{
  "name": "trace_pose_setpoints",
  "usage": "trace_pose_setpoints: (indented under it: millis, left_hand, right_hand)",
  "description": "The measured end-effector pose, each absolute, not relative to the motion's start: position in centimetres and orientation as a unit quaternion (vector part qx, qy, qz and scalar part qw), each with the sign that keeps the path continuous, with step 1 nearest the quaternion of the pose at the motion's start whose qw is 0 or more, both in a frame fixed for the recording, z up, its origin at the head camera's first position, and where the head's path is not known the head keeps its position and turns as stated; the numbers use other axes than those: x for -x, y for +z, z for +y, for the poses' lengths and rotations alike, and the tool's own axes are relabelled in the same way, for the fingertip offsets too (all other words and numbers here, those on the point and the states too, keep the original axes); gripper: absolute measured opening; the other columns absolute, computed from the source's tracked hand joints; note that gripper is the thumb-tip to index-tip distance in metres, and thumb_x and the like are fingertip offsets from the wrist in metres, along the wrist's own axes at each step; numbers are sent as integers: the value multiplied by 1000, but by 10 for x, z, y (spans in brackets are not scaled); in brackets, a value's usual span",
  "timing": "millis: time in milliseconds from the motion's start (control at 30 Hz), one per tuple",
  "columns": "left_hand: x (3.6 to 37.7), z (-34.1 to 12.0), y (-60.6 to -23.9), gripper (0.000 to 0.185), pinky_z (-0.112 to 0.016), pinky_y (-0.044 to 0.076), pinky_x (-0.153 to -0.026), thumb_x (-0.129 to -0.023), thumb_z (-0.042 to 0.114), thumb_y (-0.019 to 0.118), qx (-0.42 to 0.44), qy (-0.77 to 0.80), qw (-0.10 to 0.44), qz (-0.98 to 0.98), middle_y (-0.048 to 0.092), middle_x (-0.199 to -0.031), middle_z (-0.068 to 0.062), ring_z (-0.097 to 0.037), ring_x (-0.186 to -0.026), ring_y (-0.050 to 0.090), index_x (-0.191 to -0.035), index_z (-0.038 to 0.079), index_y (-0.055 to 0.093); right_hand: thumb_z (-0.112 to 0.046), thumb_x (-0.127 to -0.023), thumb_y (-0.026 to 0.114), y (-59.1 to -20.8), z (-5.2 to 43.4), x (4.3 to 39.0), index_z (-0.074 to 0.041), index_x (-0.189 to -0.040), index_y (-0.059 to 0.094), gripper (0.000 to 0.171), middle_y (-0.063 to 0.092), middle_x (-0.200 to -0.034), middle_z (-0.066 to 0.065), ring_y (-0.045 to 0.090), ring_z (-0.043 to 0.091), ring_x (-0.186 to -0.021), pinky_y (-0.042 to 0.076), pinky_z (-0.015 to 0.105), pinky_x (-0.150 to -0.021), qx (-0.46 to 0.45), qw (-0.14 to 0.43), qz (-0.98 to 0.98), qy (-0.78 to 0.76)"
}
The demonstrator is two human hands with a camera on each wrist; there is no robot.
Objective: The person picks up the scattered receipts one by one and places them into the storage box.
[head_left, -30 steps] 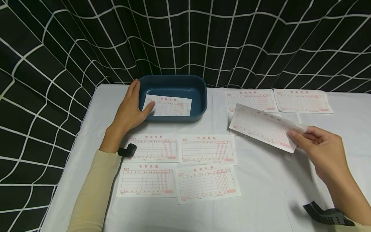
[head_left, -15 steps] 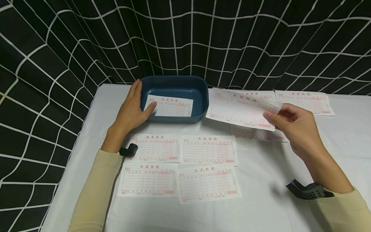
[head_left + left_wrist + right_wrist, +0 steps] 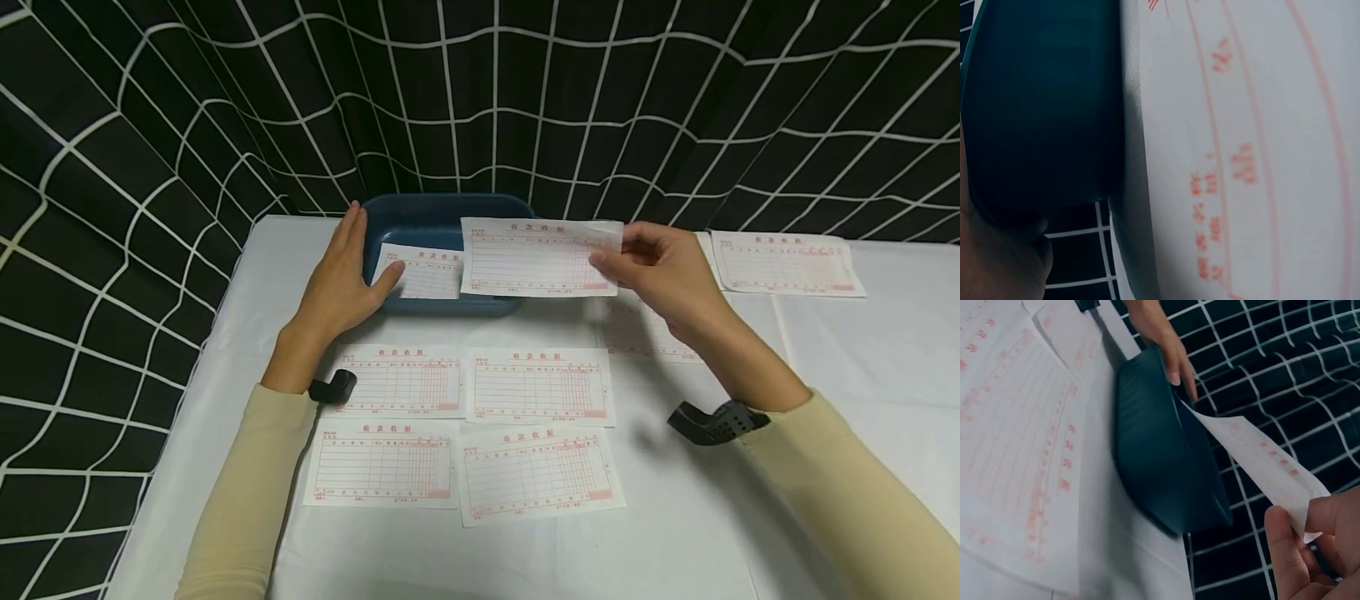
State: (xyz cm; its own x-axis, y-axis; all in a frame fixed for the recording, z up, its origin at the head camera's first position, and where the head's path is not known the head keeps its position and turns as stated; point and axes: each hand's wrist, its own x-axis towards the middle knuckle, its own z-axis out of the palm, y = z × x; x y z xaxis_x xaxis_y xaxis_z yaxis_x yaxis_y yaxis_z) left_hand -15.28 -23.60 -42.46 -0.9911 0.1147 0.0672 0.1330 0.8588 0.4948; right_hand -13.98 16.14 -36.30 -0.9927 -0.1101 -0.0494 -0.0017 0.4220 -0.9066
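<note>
My right hand (image 3: 671, 275) pinches a receipt slip (image 3: 536, 258), white with red print, by its right end. The slip hangs over the right part of a dark blue rectangular bin (image 3: 450, 308). Another receipt slip (image 3: 420, 273) lies inside the bin, partly covered by the held one. My left hand (image 3: 333, 287) rests at the bin's left end, fingers straight along the wall, thumb over the front rim. In the right wrist view the held slip (image 3: 1254, 456) bends between the right thumb and fingers. The left wrist view shows the bin's wall (image 3: 1047, 94) close up.
Several receipt slips lie in two rows on the white cloth (image 3: 675, 533) before the bin, one of them here (image 3: 540, 387). To the right are more slips (image 3: 787, 265), some partly hidden by my right arm. A black curtain (image 3: 510, 92) with white grid lines stands behind.
My right hand has moved left and away from me, carrying the receipt slip from above the right-hand slips to over the bin. The left hand has stayed at the bin.
</note>
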Motion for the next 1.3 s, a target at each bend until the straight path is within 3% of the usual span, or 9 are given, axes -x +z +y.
trace_pose_setpoints:
  millis: [633, 800, 1033, 1167, 1300]
  left_hand:
    - [155, -237, -425, 97, -55, 28, -131, -100, 51, 63, 69, -266, 25, -961, 12, -179, -16, -36, -165, 22, -168, 0, 16]
    - [156, -236, -426, 97, -57, 30, -130, -100, 52, 62, 67, -264, 23, -962, 12, -179, -16, -37, -165, 23, -169, 0, 17]
    - [155, -236, -425, 97, -57, 30, -130, -100, 52, 62, 65, -264, 22, -962, 12, -179, -16, -38, -164, 24, -168, 0, 17]
    - [155, -236, -425, 97, -57, 30, -130, -100, 51, 62, 67, -265, 24, -962, 12, -179, -17, -38, -165, 23, -168, 0, 16]
    - [155, -236, -426, 97, -56, 29, -131, -101, 51, 62, 68, -266, 25, -961, 12, -178, -17, -37, -165, 22, -169, 0, 16]
  right_hand:
    - [-7, -94, 77, -363, 91, 175, -1, -109, 76, 16, 70, -89, 0, 59, 7, -72, 47, 20, -63, 98, 69, 853, -508]
    - [-8, -94, 78, -365, 85, 176, 1, -113, 75, 21, 72, -95, 9, 58, 8, -76, 45, 18, -65, 118, 68, 862, -488]
    - [-6, -94, 76, -362, 82, 175, 1, -133, 69, 40, 76, -116, 20, 72, 23, -100, 50, 17, -81, 125, 51, 877, -461]
    - [-6, -97, 72, -358, 86, 173, 1, -145, 60, 50, 72, -130, 22, 71, 32, -118, 58, 34, -103, 128, 40, 874, -467]
    - [-7, -97, 72, -357, 94, 168, 1, -144, 60, 49, 67, -135, 24, 67, 35, -125, 56, 47, -110, 128, 20, 871, -473]
